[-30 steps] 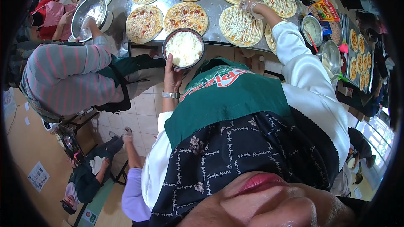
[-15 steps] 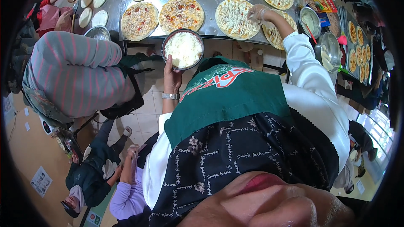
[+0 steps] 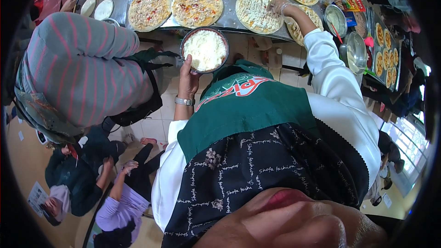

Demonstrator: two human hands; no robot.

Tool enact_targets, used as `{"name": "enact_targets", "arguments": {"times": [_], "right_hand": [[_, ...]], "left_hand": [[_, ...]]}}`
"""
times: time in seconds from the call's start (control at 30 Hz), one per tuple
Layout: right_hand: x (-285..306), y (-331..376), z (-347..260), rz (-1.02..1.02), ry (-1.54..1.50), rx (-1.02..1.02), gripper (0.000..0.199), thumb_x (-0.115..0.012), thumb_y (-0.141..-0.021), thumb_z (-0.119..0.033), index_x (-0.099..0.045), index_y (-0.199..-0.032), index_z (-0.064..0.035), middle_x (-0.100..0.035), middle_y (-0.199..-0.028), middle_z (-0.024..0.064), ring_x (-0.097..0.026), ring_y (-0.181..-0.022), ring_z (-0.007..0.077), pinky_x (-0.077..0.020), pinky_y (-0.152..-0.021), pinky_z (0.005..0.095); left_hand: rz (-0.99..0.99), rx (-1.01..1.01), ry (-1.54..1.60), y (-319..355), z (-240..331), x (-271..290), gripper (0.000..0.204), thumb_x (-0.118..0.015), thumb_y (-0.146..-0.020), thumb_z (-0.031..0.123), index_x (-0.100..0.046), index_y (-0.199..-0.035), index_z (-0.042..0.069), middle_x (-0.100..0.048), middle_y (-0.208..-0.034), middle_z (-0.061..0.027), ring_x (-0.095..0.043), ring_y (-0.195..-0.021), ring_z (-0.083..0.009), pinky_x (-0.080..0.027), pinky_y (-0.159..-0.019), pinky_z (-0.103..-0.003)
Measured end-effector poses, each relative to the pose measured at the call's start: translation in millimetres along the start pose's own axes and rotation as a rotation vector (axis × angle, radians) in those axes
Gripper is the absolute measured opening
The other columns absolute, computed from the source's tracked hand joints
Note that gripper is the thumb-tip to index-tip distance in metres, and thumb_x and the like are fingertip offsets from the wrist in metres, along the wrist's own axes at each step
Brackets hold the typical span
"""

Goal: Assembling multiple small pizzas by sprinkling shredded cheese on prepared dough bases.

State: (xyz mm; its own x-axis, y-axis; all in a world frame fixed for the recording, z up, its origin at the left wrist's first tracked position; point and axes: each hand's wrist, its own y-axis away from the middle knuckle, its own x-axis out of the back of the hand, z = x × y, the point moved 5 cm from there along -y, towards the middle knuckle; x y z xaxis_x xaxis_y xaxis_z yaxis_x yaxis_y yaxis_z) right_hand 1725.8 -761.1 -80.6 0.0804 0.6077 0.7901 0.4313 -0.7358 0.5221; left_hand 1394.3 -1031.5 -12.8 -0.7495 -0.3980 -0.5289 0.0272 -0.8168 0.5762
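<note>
A person's left hand (image 3: 187, 76) is clasping a bowl (image 3: 212, 70) beside the counter's near edge (image 3: 229, 21), likely for easy reach; the right hand (image 3: 279, 6), its closure unclear, is overhanging a pizza (image 3: 254, 14).

rough white shreds (image 3: 205, 48), glossy metal table (image 3: 229, 17)

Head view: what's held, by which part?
Left hand holds a round dark bowl of white crumbly food by its near-left rim, thumb on top. Clear-gloved right hand, at a pale round pizza: can't tell if holding.
</note>
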Motion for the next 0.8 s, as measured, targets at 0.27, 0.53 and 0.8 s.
{"name": "enact_targets", "arguments": {"times": [0.27,0.53,0.8], "right_hand": [[13,-55,-25,-0.039,-0.129,0.192,0.028,-0.065,-0.077,-0.027,-0.066,-0.099,-0.0086,-0.068,-0.091,0.0085,-0.065,-0.076,0.0179,-0.0512,-0.069,0.0313],[23,-90,-25,-0.147,-0.091,0.352,0.026,-0.063,-0.074,-0.020,-0.068,-0.098,-0.0104,-0.068,-0.086,0.0076,-0.063,-0.074,0.0188,-0.0492,-0.065,0.0314],[12,-91,28,-0.266,-0.203,0.361,0.013,-0.059,-0.074,-0.008,-0.068,-0.083,-0.0046,-0.064,-0.067,0.0052,-0.057,-0.054,0.0120,-0.0476,-0.049,0.0292]], "left_hand": [[0.114,-0.096,0.094,22,-9,-17,0.060,-0.054,-0.088,0.040,-0.035,-0.131,0.003,-0.049,-0.127,-0.0116,-0.051,-0.112,-0.0211,-0.045,-0.091,-0.038],[0.272,-0.175,0.234,28,-50,-51,0.061,-0.055,-0.087,0.040,-0.033,-0.133,0.008,-0.043,-0.132,-0.0107,-0.045,-0.119,-0.0254,-0.040,-0.096,-0.044],[0.420,-0.231,0.293,25,-86,-84,0.065,-0.058,-0.085,0.041,-0.034,-0.132,0.004,-0.045,-0.129,-0.0137,-0.047,-0.116,-0.0263,-0.042,-0.094,-0.044]]}}
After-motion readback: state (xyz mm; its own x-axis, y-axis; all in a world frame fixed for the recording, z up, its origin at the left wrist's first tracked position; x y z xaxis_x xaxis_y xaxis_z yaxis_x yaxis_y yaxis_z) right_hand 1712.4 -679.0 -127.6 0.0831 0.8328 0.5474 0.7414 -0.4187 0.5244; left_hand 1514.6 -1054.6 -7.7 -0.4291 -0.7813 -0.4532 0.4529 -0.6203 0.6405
